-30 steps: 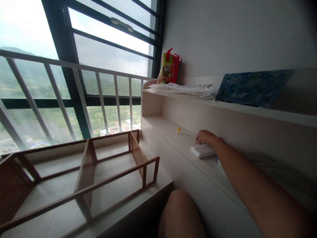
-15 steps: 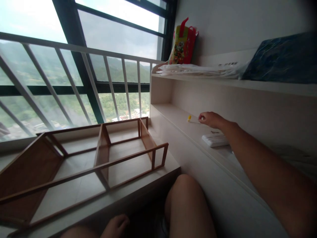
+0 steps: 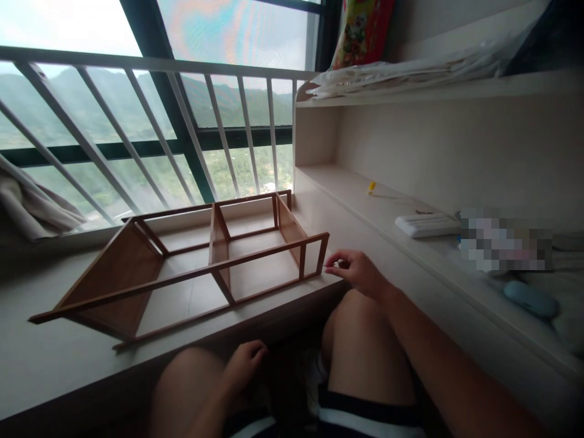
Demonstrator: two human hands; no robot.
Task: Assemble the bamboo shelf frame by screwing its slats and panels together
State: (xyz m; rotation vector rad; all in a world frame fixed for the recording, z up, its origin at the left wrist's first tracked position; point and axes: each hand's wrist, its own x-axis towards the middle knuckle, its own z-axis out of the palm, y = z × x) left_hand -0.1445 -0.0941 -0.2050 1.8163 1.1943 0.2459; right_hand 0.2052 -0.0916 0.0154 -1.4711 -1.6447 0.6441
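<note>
My right hand [image 3: 358, 272] hovers just right of the near corner of a wooden shelf frame [image 3: 201, 261] that lies on its side on the window ledge [image 3: 59, 359]. Its thumb and forefinger are pinched together on something too small to make out. My left hand [image 3: 245, 362] rests between my knees below the ledge's edge, fingers curled, with nothing visible in it. A small yellow-tipped object [image 3: 371, 187] lies on the lower shelf of the wall unit, with a white rectangular case [image 3: 426, 224] further right on that shelf.
White window bars [image 3: 150, 121] stand behind the frame. The upper shelf [image 3: 410, 91] carries plastic-wrapped sheets and a red and yellow bag [image 3: 362, 30]. A blue oval object [image 3: 530, 298] lies at the right. Grey cloth [image 3: 31, 207] hangs at the left.
My right hand left the lower shelf near the yellow-tipped object and came down to the frame's near corner. The view tilted down, and my left hand and knees came into sight.
</note>
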